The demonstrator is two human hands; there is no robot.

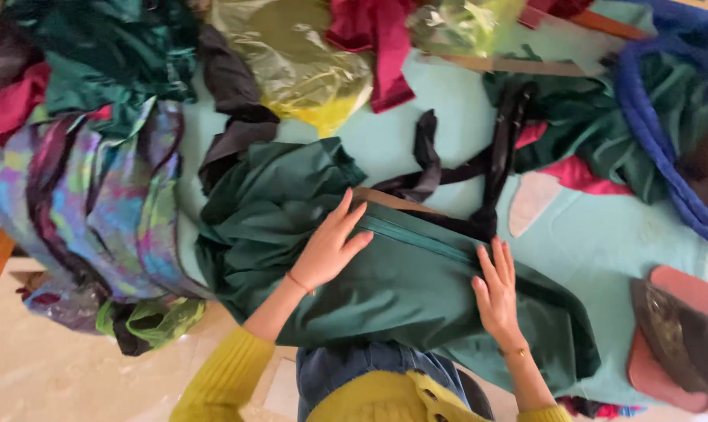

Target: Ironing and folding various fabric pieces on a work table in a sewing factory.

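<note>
A dark green fabric piece [416, 289] lies spread over the near edge of a pale teal table [604, 242]. My left hand [330, 246] rests flat on its upper left part, fingers spread, pressing the cloth. At the fold on the cloth's right side my right hand [496, 293] also lies flat with fingers together. Neither hand grips anything. Black fabric strips [463, 168] lie just beyond the green piece, partly tucked under its far edge.
A multicoloured shiny bag [88, 203] sits at the left, a yellow plastic bag [307, 62] at the top, red cloth [377, 47] beside it. Blue cord [650, 117] and green cloth lie at the right. A dark iron on a pink pad [682, 336] stands at the lower right.
</note>
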